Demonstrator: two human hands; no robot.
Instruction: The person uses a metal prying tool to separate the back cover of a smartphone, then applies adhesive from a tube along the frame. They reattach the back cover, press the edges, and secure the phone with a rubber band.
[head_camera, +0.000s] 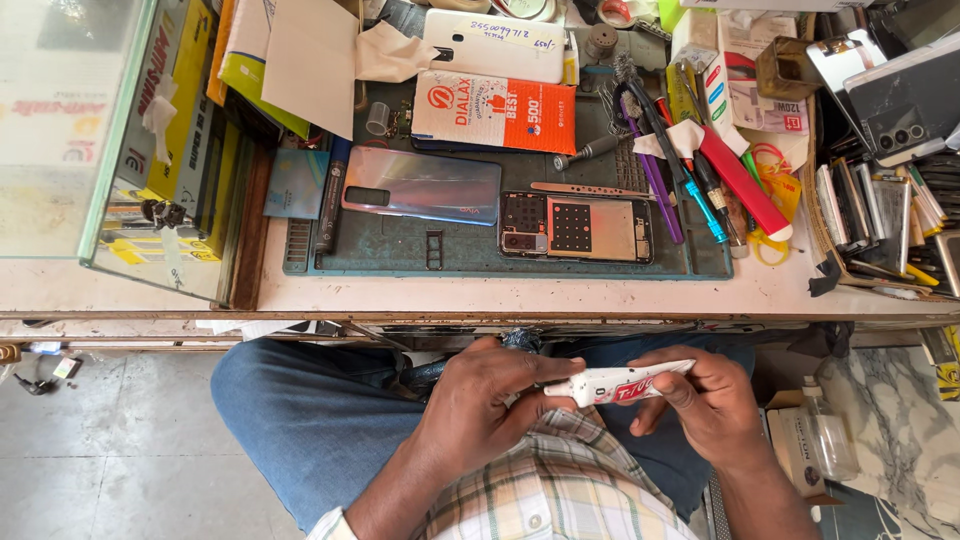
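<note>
Both my hands are over my lap, below the workbench edge. My right hand (705, 400) grips a small white glue tube (625, 381) with red print by its flat tail end. My left hand (485, 400) pinches the tube's nozzle end between thumb and fingers. On the green work mat (400, 250) above lies an opened phone (577, 228) with its inner board showing, and beside it a shiny blue-pink phone back cover (422, 186).
A glass display case (110, 140) stands at the left. Pens, screwdrivers and tweezers (690, 170) lie at the mat's right. Stacked phones and screens (880, 210) fill the right side. A white phone (495, 45) and an orange card (495, 112) lie at the back. A small bottle (825, 435) stands by my right knee.
</note>
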